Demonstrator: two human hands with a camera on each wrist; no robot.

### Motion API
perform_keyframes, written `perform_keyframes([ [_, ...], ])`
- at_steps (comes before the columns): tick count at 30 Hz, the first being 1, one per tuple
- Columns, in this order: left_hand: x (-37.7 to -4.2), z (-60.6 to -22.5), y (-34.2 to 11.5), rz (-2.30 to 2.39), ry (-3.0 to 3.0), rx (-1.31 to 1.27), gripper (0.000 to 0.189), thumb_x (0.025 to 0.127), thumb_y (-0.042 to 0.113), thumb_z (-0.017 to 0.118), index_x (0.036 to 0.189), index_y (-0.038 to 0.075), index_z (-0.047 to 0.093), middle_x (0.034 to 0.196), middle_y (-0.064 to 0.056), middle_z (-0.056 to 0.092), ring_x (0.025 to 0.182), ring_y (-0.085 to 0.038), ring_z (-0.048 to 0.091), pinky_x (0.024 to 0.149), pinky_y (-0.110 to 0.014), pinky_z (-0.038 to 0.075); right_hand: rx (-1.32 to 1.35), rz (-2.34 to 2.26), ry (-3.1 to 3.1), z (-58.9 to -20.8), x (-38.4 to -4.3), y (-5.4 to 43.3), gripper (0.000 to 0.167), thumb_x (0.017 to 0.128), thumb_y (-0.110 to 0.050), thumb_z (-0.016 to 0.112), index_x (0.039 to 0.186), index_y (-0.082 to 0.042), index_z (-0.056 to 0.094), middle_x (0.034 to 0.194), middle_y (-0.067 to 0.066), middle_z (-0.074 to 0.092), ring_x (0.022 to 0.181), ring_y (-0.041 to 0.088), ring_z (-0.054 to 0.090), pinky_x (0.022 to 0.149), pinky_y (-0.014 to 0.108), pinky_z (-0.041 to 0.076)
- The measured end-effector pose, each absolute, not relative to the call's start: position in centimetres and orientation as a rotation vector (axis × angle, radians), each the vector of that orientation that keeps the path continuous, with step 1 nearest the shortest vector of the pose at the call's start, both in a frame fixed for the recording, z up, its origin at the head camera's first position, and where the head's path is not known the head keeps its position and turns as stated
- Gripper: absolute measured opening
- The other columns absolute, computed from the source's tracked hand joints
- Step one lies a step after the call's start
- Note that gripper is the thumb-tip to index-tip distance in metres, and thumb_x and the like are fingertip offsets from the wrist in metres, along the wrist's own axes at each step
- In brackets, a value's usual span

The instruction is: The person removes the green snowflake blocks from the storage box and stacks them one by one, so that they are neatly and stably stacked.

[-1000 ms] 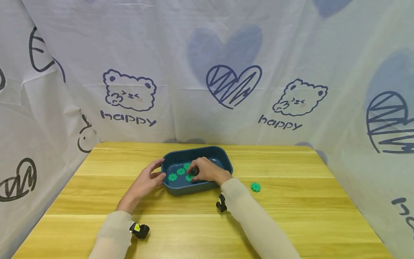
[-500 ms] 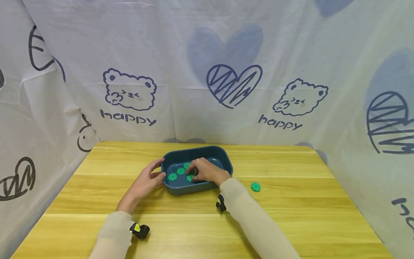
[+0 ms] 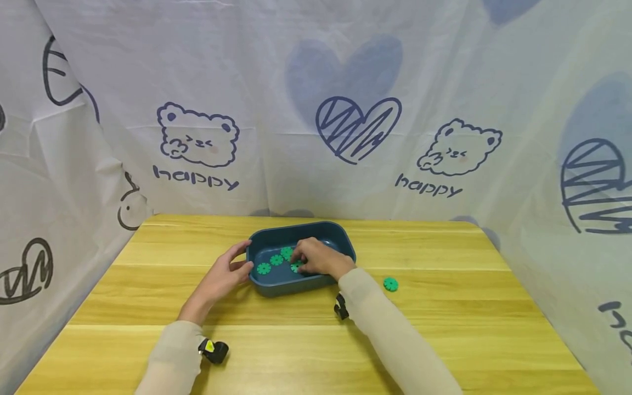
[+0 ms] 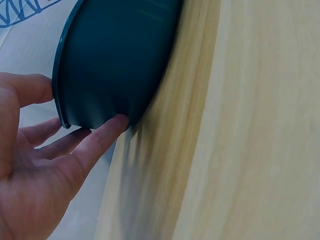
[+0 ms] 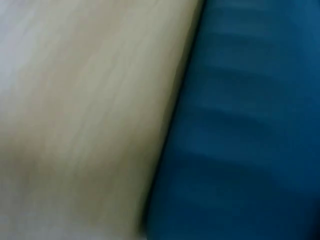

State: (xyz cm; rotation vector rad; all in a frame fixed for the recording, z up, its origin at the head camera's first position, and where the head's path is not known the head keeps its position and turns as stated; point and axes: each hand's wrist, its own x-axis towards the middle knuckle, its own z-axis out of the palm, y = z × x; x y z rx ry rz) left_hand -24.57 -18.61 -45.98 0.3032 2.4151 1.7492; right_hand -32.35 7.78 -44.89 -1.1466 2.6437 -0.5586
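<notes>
A wooden table (image 3: pixel 276 351) is carrying everything, its yellow surface showing darker streaks of grain that are running from side to side, with pale lines between the bands. A dark blue-green bin (image 3: pixel 276 291) is standing upright on it, bottom down, and is sitting slightly askew, its right end lying farther back than its left. Behind the bin, the tabletop is ending in a straight far edge with rounded corners; in front of the bin, it is stretching out broadly. To the bin's right, near but apart, a green notched disc (image 3: pixel 390 284) is lying flat.
</notes>
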Motion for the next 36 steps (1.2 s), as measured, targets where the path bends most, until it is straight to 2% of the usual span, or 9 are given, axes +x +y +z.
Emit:
perform_keyframes([
  [11, -24.4, -46.1, -18.6, 1.752, 2.419, 0.297, 0.06, 0.107, 0.007, 0.05, 0.162, 0.006, 0.026, 0.165, -0.028, 0.027, 0.144, -0.05, 0.045, 0.103, -0.043, 0.059, -1.096, -0.528, 2.627, -44.5, -32.2, 8.3, 0.029, 0.091, -0.002, 0.075, 0.119, -0.007, 0.078, 0.116, 0.008, 0.073, 0.1, 0.019, 0.065, 0.09, 0.031, 0.06],
  [19, -24.3, -46.3, -18.5, 1.751, 2.412, 0.291, 0.06, 0.107, 0.007, 0.05, 0.162, 0.006, 0.026, 0.165, -0.028, 0.027, 0.144, -0.05, 0.045, 0.103, -0.043, 0.059, -1.095, -0.611, 2.671, -44.4, -31.9, 8.9, 0.026, 0.088, -0.006, 0.079, 0.115, -0.006, 0.078, 0.111, 0.008, 0.073, 0.095, 0.018, 0.068, 0.085, 0.03, 0.061],
  [26, -24.4, -46.2, -18.5, 1.754, 2.412, 0.291, 0.06, 0.107, 0.008, 0.05, 0.162, 0.006, 0.026, 0.165, -0.028, 0.026, 0.144, -0.05, 0.045, 0.103, -0.045, 0.058, -1.141, -0.733, 2.692, -43.7, -31.6, 10.0, 0.023, 0.089, -0.011, 0.078, 0.113, -0.008, 0.079, 0.11, 0.005, 0.072, 0.091, 0.014, 0.065, 0.081, 0.026, 0.058],
  [31, -24.4, -46.0, -18.4, 1.746, 2.418, 0.289, 0.06, 0.107, 0.008, 0.05, 0.162, 0.006, 0.026, 0.165, -0.028, 0.026, 0.144, -0.05, 0.045, 0.104, -0.047, 0.058, -1.178, -0.79, 2.733, -42.8, -31.0, 11.1, 0.021, 0.089, -0.012, 0.078, 0.11, -0.01, 0.08, 0.106, 0.004, 0.072, 0.09, 0.014, 0.067, 0.08, 0.023, 0.058],
  [36, -24.5, -45.8, -18.4, 1.736, 2.428, 0.29, 0.06, 0.107, 0.008, 0.05, 0.162, 0.006, 0.026, 0.165, -0.028, 0.026, 0.144, -0.05, 0.045, 0.105, -0.047, 0.057, -1.159, -0.832, 2.753, -41.8, -30.1, 12.5, 0.022, 0.09, -0.013, 0.077, 0.111, -0.009, 0.08, 0.107, 0.004, 0.071, 0.092, 0.017, 0.068, 0.082, 0.026, 0.06],
])
